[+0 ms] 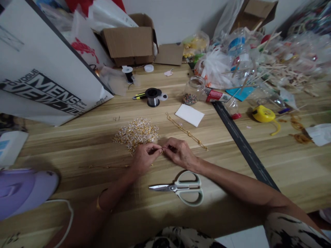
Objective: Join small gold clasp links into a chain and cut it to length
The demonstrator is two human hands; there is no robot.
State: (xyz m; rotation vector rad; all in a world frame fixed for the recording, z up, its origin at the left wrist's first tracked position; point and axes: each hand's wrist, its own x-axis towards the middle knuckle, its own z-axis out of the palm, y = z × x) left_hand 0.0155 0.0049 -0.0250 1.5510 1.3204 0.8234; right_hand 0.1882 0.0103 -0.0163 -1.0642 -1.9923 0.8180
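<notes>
My left hand (146,156) and my right hand (181,152) meet above the table, thumbs and fingertips pinched close together. Between the fingertips shows a tiny gold-coloured piece (162,150), too small to name. Just behind my left hand lies a pile of small gold and clear pieces (138,132). A thin gold chain (108,166) runs along the table and passes under my left hand. Beyond my right hand, a gold beaded chain (186,132) lies stretched out. White-handled scissors (178,187) rest nearer me, blades pointing left.
At the back are a wire spool (153,97), a jar of beads (190,94) and a white card (189,115). A dark metal strip (243,144) crosses the right side, near a yellow tape measure (263,113). A purple iron (26,191) stands left.
</notes>
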